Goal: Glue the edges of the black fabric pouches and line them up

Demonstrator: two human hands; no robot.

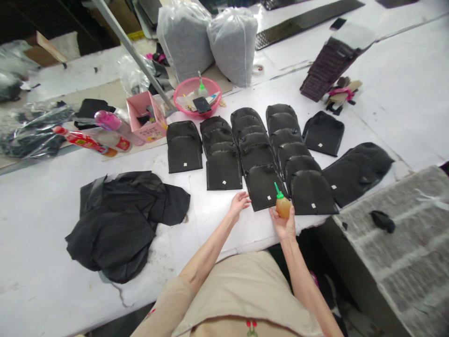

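Observation:
My right hand is closed around a small squeeze bottle of amber liquid with a green nozzle, tilted up and to the left. Just behind it lies the front black padded piece of an overlapping row, a small white square near its lower edge. My left hand is at that piece's left edge, fingers loosely stretched and holding nothing; whether they touch it I cannot tell. Beside this row are more overlapping black pieces, among them a row on the right and a row on the left.
Black fabric lies heaped at the left. Behind the rows stand a pink basin, a pink box and bottles. A dark stack stands at back right. A grey fibrous-topped block borders the table at right.

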